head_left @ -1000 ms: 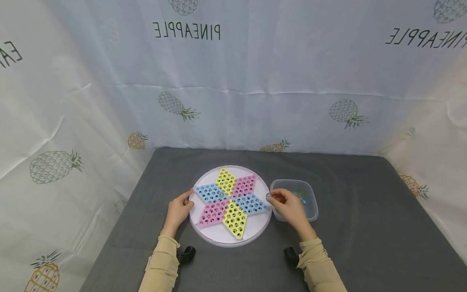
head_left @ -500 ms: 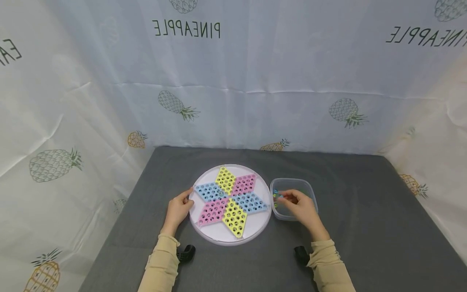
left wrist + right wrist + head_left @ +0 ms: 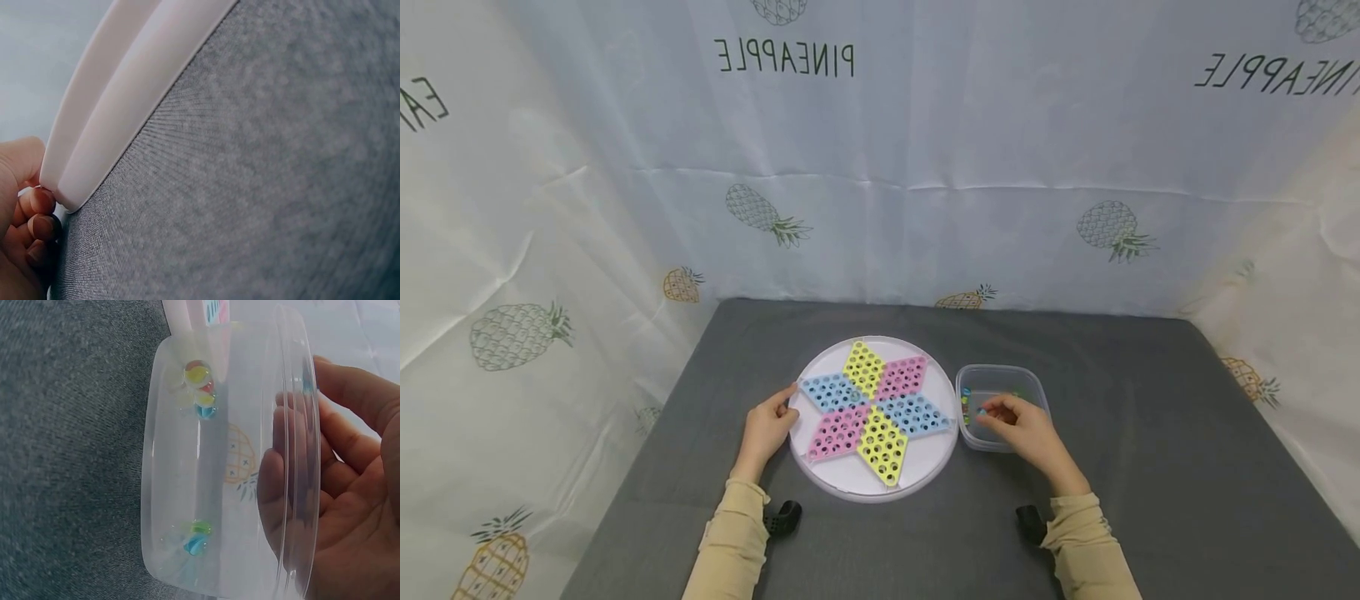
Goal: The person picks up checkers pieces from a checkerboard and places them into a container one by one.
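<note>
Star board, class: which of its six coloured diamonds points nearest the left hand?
The blue diamond on the left side; its tip points at the left hand gripping the rim, unlike the others.

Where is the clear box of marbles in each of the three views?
Head: the box sits right of the round board, with the right hand reaching into it.
Left wrist: not in it; only the board's white rim and the left hand show.
Right wrist: the box fills the middle, with marbles inside.
Shared landmark: the grey cloth.
</note>
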Motion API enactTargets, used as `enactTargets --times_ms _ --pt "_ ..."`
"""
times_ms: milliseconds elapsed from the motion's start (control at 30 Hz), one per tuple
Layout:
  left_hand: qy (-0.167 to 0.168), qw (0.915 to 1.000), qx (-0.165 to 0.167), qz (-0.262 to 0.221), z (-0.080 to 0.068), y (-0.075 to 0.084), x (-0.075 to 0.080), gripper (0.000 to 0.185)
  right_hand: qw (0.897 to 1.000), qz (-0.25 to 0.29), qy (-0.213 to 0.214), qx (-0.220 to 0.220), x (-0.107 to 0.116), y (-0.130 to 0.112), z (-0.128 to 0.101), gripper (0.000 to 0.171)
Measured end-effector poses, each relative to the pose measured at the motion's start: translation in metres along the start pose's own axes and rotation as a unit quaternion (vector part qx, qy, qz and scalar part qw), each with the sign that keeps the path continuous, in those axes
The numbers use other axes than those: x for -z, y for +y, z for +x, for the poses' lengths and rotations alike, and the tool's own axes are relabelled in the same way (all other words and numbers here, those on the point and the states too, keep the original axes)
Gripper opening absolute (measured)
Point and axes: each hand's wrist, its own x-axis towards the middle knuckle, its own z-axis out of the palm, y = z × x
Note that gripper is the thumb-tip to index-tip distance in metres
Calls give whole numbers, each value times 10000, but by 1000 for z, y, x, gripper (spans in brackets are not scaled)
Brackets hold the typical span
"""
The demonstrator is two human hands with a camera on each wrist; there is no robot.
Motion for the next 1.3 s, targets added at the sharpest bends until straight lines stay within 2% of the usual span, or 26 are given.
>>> enactTargets --times_ms 433,1300 --pt "103 9998 -190 -45 2 0 -3 48 9995 -164 -245 144 2 -4 -1 25" --pt "13 9999 -60 -108 1 -4 -2 48 9997 44 -126 199 -3 -7 -1 28"
